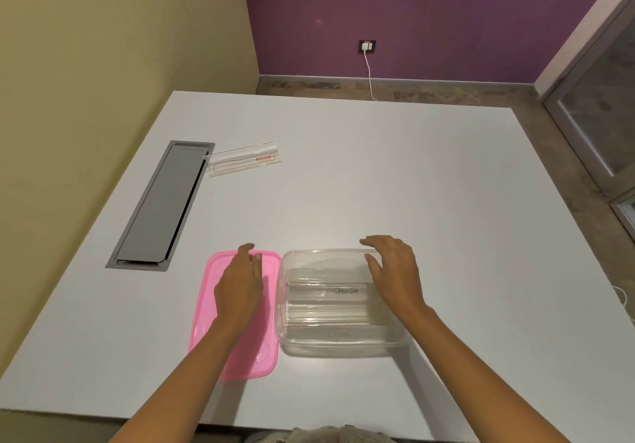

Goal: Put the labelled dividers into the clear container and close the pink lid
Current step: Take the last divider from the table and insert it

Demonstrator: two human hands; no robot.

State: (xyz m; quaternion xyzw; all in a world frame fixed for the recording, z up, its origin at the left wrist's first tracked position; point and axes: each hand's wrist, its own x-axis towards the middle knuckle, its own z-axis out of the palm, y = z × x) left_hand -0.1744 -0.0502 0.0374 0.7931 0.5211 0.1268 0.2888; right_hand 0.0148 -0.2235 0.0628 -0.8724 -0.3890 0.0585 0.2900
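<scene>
At the far left of the white desk point(378, 174) a grey cable hatch point(161, 205) is set into the surface, and just beside its far end a clear packet with red print point(245, 160) is laid flat. Nearer the front edge, a pink lid point(206, 319) is seen lying flat, rounded at its corners. The left hand point(240, 284) is rested on it, fingers point(252, 260) loosely spread and closed on nothing, reaching the lid's far edge. Just beside the lid, to its right, the clear container point(292, 339) is stood open; clear labelled dividers point(330, 293) are lodged inside, one marked "PANDA". The right hand point(395, 271) is placed over the container's far right corner, fingers point(372, 241) curled over the rim, thumb inside. Broad bare desk is left to the right and beyond.
</scene>
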